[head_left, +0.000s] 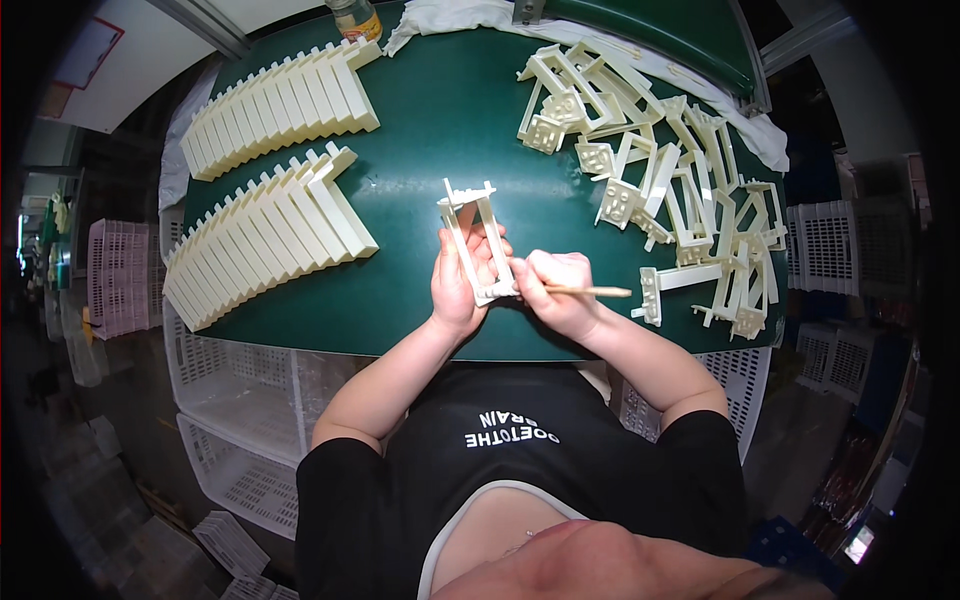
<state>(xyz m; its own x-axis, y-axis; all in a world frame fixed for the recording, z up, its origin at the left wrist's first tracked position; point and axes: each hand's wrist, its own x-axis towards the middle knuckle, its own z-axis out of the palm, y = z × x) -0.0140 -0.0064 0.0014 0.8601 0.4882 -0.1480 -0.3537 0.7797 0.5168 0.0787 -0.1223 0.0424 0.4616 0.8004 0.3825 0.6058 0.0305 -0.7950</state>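
Note:
Over the near middle of the green table (420, 120), my left hand (453, 300) holds a cream plastic frame (459, 250) with two long bars and short end pieces. Its fingers show through the frame's opening. In my right hand (562, 295) is a thin tool with a light wooden handle (605, 292), pinched between the fingers. That hand rests close to the frame's near right corner. The tool's working tip is hidden by the fingers, so its kind cannot be made out.
Two neat rows of cream parts, a far row (285, 110) and a near row (265, 245), stand at left. Loose cream frames (690, 195) lie heaped at right. A glass jar (356, 20) and white cloth (440, 15) edge the far side. Plastic crates (245, 400) sit below the table.

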